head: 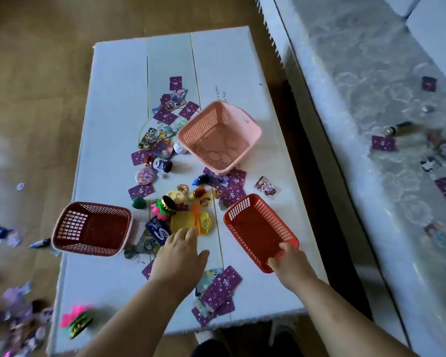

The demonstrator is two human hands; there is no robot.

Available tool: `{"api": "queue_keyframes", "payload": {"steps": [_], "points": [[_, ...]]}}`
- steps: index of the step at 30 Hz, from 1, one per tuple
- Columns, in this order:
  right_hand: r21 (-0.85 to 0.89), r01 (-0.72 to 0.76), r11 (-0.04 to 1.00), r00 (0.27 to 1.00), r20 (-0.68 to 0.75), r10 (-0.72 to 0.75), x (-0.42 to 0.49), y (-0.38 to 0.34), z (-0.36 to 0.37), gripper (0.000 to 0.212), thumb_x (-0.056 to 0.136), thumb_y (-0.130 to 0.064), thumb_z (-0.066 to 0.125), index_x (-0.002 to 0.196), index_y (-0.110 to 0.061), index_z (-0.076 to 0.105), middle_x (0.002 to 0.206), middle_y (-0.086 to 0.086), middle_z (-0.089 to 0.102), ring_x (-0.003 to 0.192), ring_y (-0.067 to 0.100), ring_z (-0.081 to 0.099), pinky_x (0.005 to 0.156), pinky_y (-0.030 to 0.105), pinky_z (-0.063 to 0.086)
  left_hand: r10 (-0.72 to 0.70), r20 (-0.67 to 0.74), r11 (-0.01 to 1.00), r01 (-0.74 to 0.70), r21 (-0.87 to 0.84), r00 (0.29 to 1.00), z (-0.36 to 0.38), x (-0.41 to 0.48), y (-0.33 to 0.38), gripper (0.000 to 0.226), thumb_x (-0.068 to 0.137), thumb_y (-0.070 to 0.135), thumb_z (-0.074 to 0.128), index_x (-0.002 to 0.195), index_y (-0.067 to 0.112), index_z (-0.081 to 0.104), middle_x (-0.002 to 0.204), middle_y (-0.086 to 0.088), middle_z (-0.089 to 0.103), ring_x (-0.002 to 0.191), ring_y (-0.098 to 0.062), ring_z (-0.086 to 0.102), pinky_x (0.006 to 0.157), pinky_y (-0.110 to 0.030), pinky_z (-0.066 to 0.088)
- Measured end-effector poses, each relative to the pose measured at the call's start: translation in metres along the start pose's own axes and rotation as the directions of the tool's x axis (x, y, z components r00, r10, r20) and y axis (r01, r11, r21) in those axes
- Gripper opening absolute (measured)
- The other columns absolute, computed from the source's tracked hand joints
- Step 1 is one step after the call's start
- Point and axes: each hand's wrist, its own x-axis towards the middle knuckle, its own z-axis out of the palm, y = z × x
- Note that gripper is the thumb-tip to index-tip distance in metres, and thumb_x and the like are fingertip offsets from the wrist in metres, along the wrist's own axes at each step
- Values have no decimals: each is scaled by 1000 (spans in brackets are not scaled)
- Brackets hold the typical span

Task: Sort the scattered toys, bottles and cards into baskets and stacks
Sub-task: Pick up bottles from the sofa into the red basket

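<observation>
A white table [108, 104] carries three empty baskets: a pink basket [250, 130] in the middle, a dark red basket [70, 228] at the left, and an orange-red tray basket [245, 210] at the right. My right hand [289, 258] grips the near edge of the orange-red basket. Over a yellow plastic toy [188, 221] hovers my left hand [180, 253], fingers spread, touching or almost touching it. Purple cards [222, 287] lie scattered around, with a small brown bottle [161, 164], a green ball [138, 203] and a pink flower toy [159, 211] among them.
A light sofa [371, 99] runs along the right with more cards [382, 143] and a small bottle [397, 128] on it. Cards, a marker [40, 243] and another pink flower toy [75, 318] lie on the wooden floor at the left.
</observation>
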Motion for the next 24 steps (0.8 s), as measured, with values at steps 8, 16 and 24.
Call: {"api": "queue_keyframes", "payload": {"steps": [8, 16, 24], "points": [[294, -227, 928, 964, 204, 171, 31, 30, 46, 50, 88, -34, 59, 136, -21, 48, 123, 8, 57, 103, 27, 58, 79, 33, 48, -3, 102, 1000, 2, 12, 995, 45, 8, -3, 57, 98, 41, 45, 149, 21, 28, 151, 1, 35, 139, -21, 31, 112, -34, 30], [385, -215, 898, 930, -198, 308, 25, 51, 44, 22, 93, -25, 58, 100, -5, 63, 94, 10, 68, 71, 20, 57, 60, 25, 40, 50, 150, 998, -56, 38, 987, 61, 12, 14, 55, 98, 41, 43, 148, 22, 28, 150, 1, 35, 140, -20, 30, 109, -34, 32], [631, -164, 758, 920, -178, 348, -4, 101, 2, 47, 79, -53, 71, 109, -21, 54, 97, -2, 68, 78, 11, 66, 64, 31, 56, 128, 178, 989, -139, 50, 976, 51, 14, 66, 70, 98, 45, 43, 154, 16, 12, 159, -4, 21, 146, -23, 21, 115, -35, 25]]}}
